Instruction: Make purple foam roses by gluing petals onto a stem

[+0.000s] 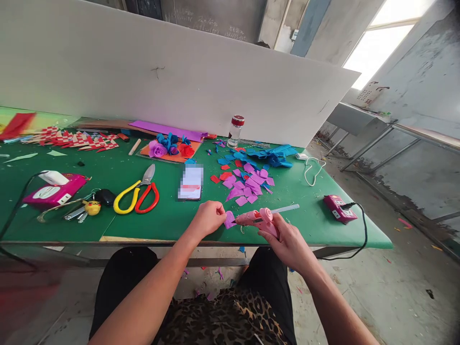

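Note:
My right hand [285,238] is closed around the grip of a pink hot glue gun [257,219], a clear glue stick [285,209] poking out of its back end. The gun's nozzle points left and meets the edge of a small purple paper petal [230,220]. My left hand [208,218] pinches that petal between thumb and fingers, just above the table's front edge. Beyond the gun lies a loose pile of purple petals [253,182], mixed with red and blue pieces. A phone [190,182] lies flat beyond my left hand.
On the green table [151,230] are red-and-yellow-handled scissors [143,191], keys [81,210], finished paper flowers [167,147], a lidded glass jar [235,131], blue crepe paper [276,155] and two magenta power blocks [339,209]. A white board [179,76] stands along the back.

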`<state>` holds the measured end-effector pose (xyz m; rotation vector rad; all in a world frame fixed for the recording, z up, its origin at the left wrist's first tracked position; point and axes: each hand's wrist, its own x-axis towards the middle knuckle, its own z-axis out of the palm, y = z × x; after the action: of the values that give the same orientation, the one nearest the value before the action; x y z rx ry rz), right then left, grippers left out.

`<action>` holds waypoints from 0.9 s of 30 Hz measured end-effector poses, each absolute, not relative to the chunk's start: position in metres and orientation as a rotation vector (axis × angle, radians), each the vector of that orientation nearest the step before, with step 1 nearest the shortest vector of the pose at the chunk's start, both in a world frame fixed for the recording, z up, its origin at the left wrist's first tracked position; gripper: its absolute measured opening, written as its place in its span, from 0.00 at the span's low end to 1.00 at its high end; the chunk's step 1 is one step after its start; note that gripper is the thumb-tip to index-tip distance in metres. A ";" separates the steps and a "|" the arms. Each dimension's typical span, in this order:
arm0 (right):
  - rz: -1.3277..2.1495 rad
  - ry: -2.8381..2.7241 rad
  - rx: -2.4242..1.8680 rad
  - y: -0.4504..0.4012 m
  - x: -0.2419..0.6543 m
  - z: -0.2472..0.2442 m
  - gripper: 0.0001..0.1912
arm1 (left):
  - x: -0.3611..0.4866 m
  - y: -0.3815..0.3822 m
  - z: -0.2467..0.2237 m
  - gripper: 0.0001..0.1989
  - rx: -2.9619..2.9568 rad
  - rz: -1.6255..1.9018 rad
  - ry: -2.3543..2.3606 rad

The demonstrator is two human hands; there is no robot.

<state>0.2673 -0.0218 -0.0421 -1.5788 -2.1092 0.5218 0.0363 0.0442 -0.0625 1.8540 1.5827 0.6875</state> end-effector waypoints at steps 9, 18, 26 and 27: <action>0.495 -2.149 -1.575 -0.023 0.260 -0.043 0.15 | 0.037 0.044 -0.061 0.06 1.842 0.667 1.604; 0.452 -2.165 -1.577 -0.023 0.262 -0.042 0.13 | 0.037 0.042 -0.059 0.07 1.840 0.675 1.591; 0.477 -2.174 -1.603 -0.022 0.261 -0.039 0.15 | 0.037 0.043 -0.060 0.07 1.853 0.680 1.587; 0.466 -2.175 -1.609 -0.022 0.261 -0.039 0.15 | 0.037 0.043 -0.060 0.07 1.854 0.678 1.590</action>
<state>0.2609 -0.0218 -0.0389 -1.6088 -2.1755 0.4664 0.0365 0.0428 -0.0601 1.8541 1.5903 0.6779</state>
